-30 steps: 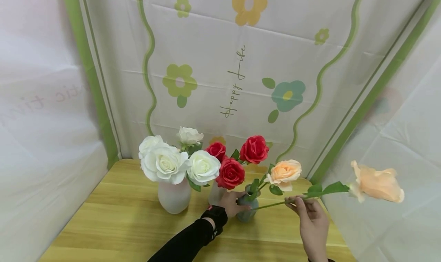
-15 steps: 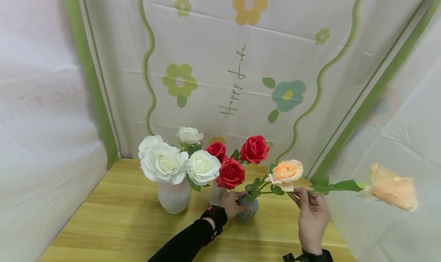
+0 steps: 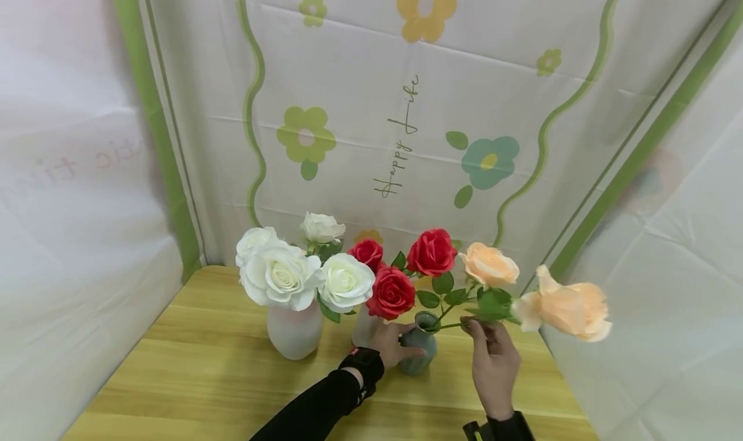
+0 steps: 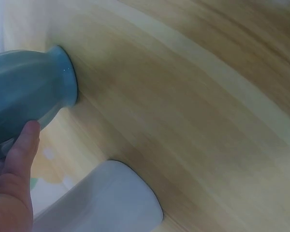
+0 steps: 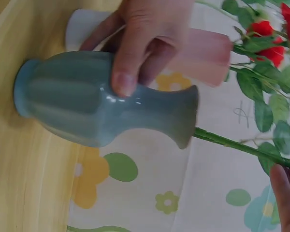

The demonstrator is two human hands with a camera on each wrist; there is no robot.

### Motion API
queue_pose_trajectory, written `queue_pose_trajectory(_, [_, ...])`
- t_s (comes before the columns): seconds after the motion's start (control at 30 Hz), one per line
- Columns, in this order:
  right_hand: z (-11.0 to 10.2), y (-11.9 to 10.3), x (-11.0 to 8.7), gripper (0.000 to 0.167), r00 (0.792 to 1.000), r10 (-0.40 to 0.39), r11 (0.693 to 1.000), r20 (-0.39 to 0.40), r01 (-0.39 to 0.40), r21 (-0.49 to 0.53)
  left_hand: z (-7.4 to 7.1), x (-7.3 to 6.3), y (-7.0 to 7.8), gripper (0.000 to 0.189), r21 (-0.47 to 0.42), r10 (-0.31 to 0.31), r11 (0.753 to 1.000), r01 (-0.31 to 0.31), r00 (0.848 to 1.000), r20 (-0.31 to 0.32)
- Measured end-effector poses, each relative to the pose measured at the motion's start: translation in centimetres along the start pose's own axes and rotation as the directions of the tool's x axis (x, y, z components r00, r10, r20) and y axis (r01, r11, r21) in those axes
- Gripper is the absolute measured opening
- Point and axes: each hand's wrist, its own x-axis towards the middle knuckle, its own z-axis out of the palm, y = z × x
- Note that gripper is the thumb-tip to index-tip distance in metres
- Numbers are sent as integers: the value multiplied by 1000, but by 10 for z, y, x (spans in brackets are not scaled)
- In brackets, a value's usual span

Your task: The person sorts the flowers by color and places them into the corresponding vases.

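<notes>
A blue-grey vase (image 3: 420,347) stands upright on the table, and my left hand (image 3: 390,344) grips its shoulder, thumb on the near side. To the right, my right hand (image 3: 495,367) pinches the stem of a peach rose (image 3: 574,309) that leans far right. In the right wrist view, a green stem (image 5: 232,142) meets the vase's mouth, with right-hand fingertips (image 5: 282,186) on it near the frame edge. Another peach rose (image 3: 490,265) rises behind the held one. The left wrist view shows a left finger (image 4: 25,152) against the vase (image 4: 34,87).
Left of my hand, a pale vase (image 3: 363,328) holds several red roses (image 3: 391,291). Farther left, a white vase (image 3: 294,331) carries several white roses (image 3: 283,274). Printed cloth (image 3: 348,73) encloses the wooden table (image 3: 191,363) at the back and sides.
My right hand has come left with its rose, whose stem now reaches the vase mouth. The other peach rose has shifted up and slightly right. My left hand stays on the vase.
</notes>
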Motion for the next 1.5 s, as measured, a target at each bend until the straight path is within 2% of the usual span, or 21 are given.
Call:
queue_pose_trajectory(0.07, [11, -9, 4, 34, 996, -88, 996, 35, 89, -15, 0, 0, 0, 63, -2, -5, 1000, 5, 1000, 3])
queue_pose_trajectory(0.17, [33, -57, 19, 34, 976, -200, 976, 87, 206, -74, -1, 0, 0, 64, -3, -3, 1000, 3, 1000, 10])
queue_pose_trajectory(0.23, [47, -93, 30, 33, 965, -238, 960, 114, 251, -123, -1, 0, -1, 64, 3, 8, 1000, -8, 1000, 13])
queue_pose_trajectory(0.3, [59, -126, 38, 31, 960, -246, 942, 137, 270, -198, 0, 1, -2, 64, 1, 18, 1000, -18, 1000, 15])
queue_pose_trajectory(0.43, [70, -151, 42, 36, 968, -183, 919, 173, 230, -319, 1, 1, -3, 64, -9, 14, 1000, -14, 1000, 16])
queue_pose_trajectory(0.5, [72, -153, 41, 42, 976, -123, 926, 179, 178, -332, 2, 2, -2, 64, -27, 4, 1000, -4, 1000, 25])
queue_pose_trajectory(0.57, [74, -155, 40, 46, 980, -92, 917, 177, 153, -369, 2, 1, -1, 64, -28, -3, 1000, 3, 1000, 30])
queue_pose_trajectory(0.73, [76, -148, 38, 30, 980, -85, 874, 180, 160, -458, -1, 0, 3, 62, 4, -2, 1000, 2, 1000, 19])
queue_pose_trajectory(0.8, [74, -130, 33, 29, 978, -98, 893, 186, 168, -417, -1, 0, 3, 62, 29, -8, 1000, 8, 1000, 11])
queue_pose_trajectory(0.87, [69, -97, 23, 28, 974, -120, 891, 192, 191, -411, -2, 0, 3, 63, 46, -14, 999, 14, 1000, 12])
queue_pose_trajectory(0.9, [67, -86, 20, 27, 971, -124, 905, 205, 196, -378, -2, 0, 3, 64, 59, -17, 998, 17, 1000, 12])
queue_pose_trajectory(0.97, [59, -43, 6, 27, 969, -134, 888, 209, 211, -408, -2, -1, 4, 65, 59, -35, 998, 34, 999, 21])
queue_pose_trajectory(1.03, [54, -9, -4, 24, 970, -129, 867, 208, 212, -451, -3, -1, 6, 64, 43, -37, 998, 35, 999, 28])
queue_pose_trajectory(1.1, [51, 6, -10, 23, 974, -105, 863, 202, 190, -468, -3, -1, 8, 64, 35, -20, 999, 19, 1000, 24])
queue_pose_trajectory(1.13, [49, 18, -13, 25, 974, -112, 838, 194, 198, -509, -2, -2, 7, 64, 29, -11, 1000, 10, 1000, 24])
queue_pose_trajectory(1.17, [50, 17, -13, 25, 974, -113, 835, 196, 200, -513, -1, -2, 6, 64, 28, -1, 1000, 1, 1000, 21])
queue_pose_trajectory(1.2, [53, -7, -6, 22, 973, -108, 857, 205, 195, -476, 0, -2, 5, 65, 32, 6, 999, -7, 1000, 19])
queue_pose_trajectory(1.27, [57, -23, -2, 19, 970, -116, 853, 213, 207, -479, 4, -2, -1, 66, 37, 14, 999, -14, 1000, 15])
queue_pose_trajectory(1.4, [65, -72, 10, 16, 971, -101, 895, 219, 185, -406, 9, 0, -8, 68, 31, 7, 999, -8, 1000, 16])
queue_pose_trajectory(1.43, [63, -58, 5, 18, 973, -93, 872, 209, 181, -454, 9, 1, -9, 68, 35, 16, 999, -16, 1000, 20])
queue_pose_trajectory(1.5, [59, -67, 4, 24, 978, -46, 888, 204, 134, -441, 8, 2, -7, 68, 72, 51, 996, -53, 998, 32])
